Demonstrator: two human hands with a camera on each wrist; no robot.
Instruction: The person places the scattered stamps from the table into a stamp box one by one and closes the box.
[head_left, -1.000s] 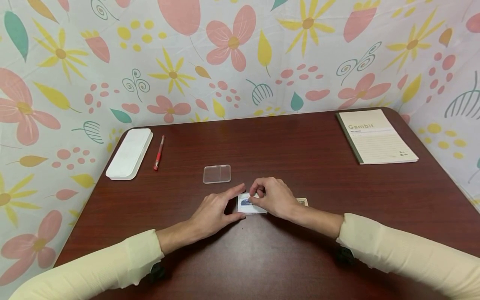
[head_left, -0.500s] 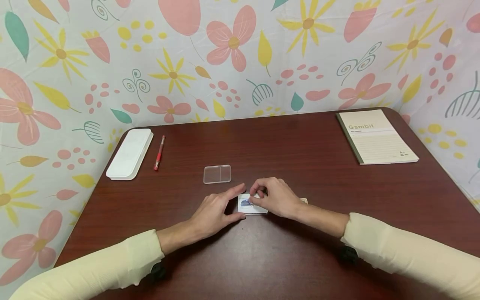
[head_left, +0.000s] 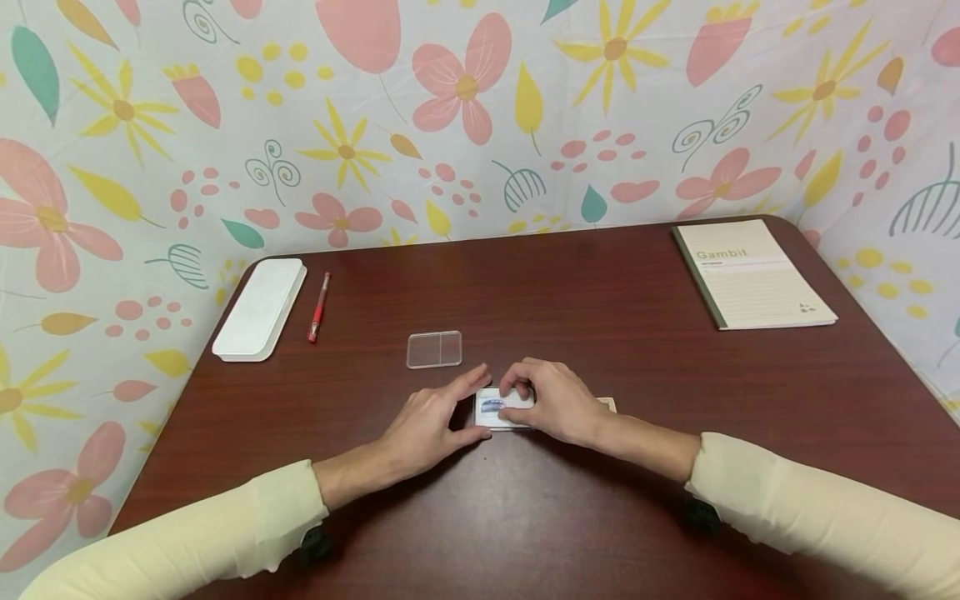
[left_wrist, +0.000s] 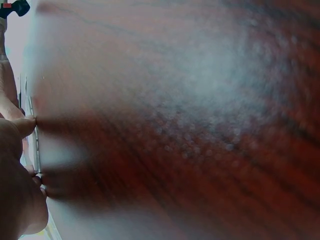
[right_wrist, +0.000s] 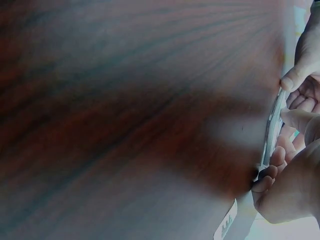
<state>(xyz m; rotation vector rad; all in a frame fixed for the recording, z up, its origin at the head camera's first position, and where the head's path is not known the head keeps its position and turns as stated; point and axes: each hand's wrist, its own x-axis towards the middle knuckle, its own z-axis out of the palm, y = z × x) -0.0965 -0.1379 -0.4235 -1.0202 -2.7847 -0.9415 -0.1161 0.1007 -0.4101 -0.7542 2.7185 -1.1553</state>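
Observation:
A small flat rectangular case [head_left: 517, 397], its face white with a blue printed patch, lies on the table between both hands. My left hand [head_left: 429, 425] holds its left end, thumb at the near edge and forefinger at the far edge. The right hand [head_left: 558, 404] has its thumb on the white face beside the blue patch. Its forefinger arches above the thumb with a gap between them, and the other fingers curl at the case's right end. Both wrist views catch the case edge-on: a thin edge [left_wrist: 37, 150] on the left, a thin edge [right_wrist: 270, 125] on the right.
A clear plastic lid-like plate [head_left: 424, 350] lies beyond the left hand. A yellowish flat piece [head_left: 607, 404] is mostly hidden behind the right wrist. Farther off are a white pencil case [head_left: 260, 308], a red pen [head_left: 318, 308] and a notebook [head_left: 757, 287]. Patterned cloth [head_left: 465, 167] rises behind the table.
My right thumb has slid slightly toward the near edge, opening a gap below the forefinger and uncovering more of the blue patch. The left hand and the case have stayed put.

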